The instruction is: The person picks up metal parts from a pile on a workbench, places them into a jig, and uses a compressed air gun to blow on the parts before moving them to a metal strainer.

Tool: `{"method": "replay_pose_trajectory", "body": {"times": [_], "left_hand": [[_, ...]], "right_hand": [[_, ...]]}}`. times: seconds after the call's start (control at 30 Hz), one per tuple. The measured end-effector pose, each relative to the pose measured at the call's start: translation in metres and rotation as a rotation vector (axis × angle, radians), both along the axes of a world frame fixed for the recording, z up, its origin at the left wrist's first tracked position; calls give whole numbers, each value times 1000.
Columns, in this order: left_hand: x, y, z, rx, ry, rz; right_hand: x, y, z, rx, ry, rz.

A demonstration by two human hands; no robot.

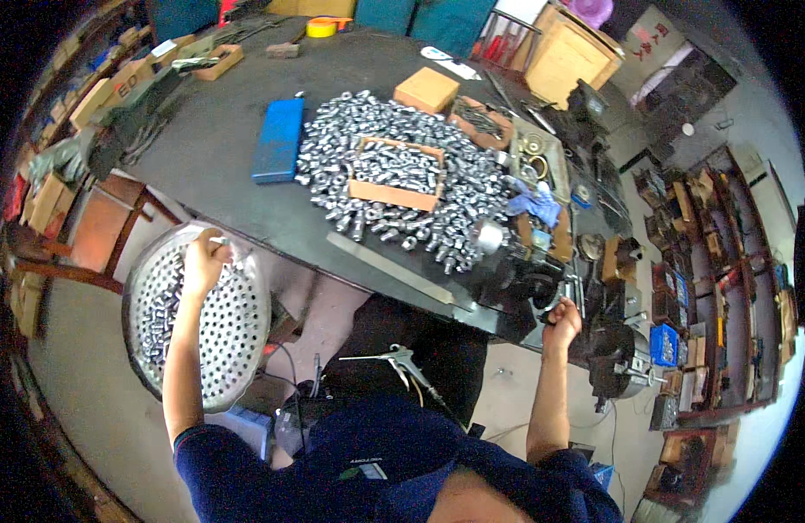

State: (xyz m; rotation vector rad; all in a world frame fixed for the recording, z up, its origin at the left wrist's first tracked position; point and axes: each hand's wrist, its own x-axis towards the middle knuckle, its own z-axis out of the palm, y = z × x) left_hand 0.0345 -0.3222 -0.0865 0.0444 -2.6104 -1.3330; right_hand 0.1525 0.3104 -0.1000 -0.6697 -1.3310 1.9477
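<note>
My left hand (206,263) is over a round perforated metal basket (237,375), its fingers pinched together. A small shiny bit shows at the fingertips, too small to name. Several small metal fittings (156,322) lie in the left half of the basket. My right hand (562,322) is closed beside a dark vise-like tool (516,283) at the table's front edge; what its fingers grip cannot be made out. Between the hands, a big heap of silvery metal fittings (333,144) covers the middle of the table, around an open cardboard box (392,193) full of smaller metal parts.
On the dark table (206,148) stand a blue case (279,139), a closed carton (426,90) and a flat metal strip (389,268). An air blow gun (402,359) hangs below the table edge. Shelves (733,288) with boxes line the right; a wooden chair (102,227) stands left.
</note>
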Motion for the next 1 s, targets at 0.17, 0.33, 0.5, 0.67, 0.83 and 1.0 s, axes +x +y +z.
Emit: {"method": "replay_pose_trajectory", "body": {"times": [0.17, 0.33, 0.5, 0.67, 0.83, 1.0], "left_hand": [[-6, 151, 67, 529, -206, -460], [-19, 280, 79, 797, -205, -786], [-30, 319, 76, 817, -208, -865], [-37, 320, 80, 751, -247, -912], [-42, 319, 83, 692, -171, -973], [-40, 319, 74, 650, -102, -894]], "right_hand": [[1, -12, 15, -51, -26, 10], [6, -1, 5, -49, -14, 27], [9, -4, 5, 34, -1, 24], [11, -5, 9, -38, 20, -9], [27, -8, 37, -14, 132, 119], [-1, 1, 85, 107, 179, 169]]}}
